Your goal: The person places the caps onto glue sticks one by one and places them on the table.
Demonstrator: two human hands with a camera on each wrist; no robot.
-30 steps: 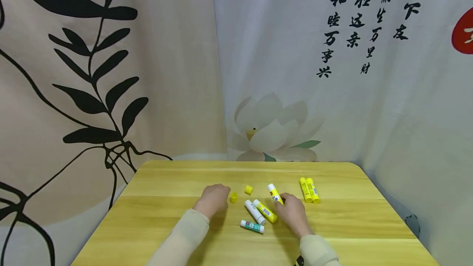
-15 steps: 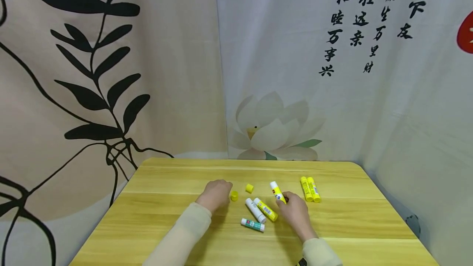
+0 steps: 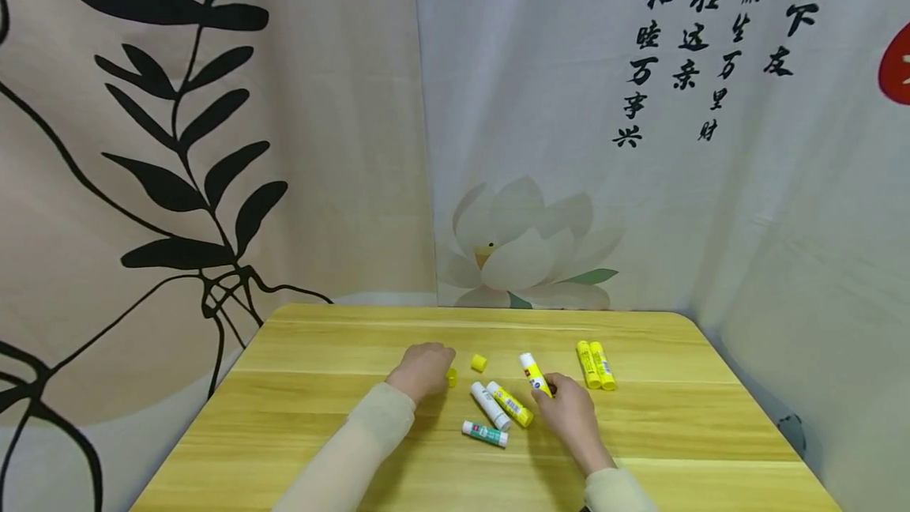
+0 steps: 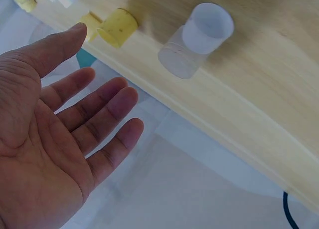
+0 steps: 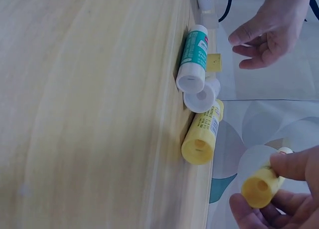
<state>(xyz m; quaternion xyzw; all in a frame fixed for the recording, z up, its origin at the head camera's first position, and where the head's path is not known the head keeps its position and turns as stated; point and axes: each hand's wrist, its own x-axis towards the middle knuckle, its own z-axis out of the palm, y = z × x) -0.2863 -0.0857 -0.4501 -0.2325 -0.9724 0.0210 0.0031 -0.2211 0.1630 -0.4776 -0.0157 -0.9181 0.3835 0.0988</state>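
Observation:
My right hand (image 3: 571, 417) pinches a yellow glue stick (image 3: 535, 374) above the table, its white end tilted up and away; the right wrist view shows the held stick's yellow base (image 5: 258, 190). My left hand (image 3: 421, 371) hovers with loosely spread fingers, nothing in them. Close to it on the table are a yellow cap (image 4: 118, 28), partly behind the hand in the head view, and another yellow cap (image 3: 479, 363). A white, partly clear cap (image 4: 207, 30) stands nearby, hidden from the head view. Between the hands lie a white glue stick (image 3: 490, 405), a yellow-bodied glue stick (image 3: 509, 404) and a green-labelled glue stick (image 3: 485, 434).
Two yellow glue sticks (image 3: 596, 365) lie side by side at the right of the wooden table (image 3: 320, 417). Behind the table's far edge hangs a printed curtain (image 3: 355, 141) with leaves, a lotus and writing.
My left hand has moved slightly right, toward the nearer yellow cap, and now covers part of it. The right hand keeps hold of the glue stick, almost in place.

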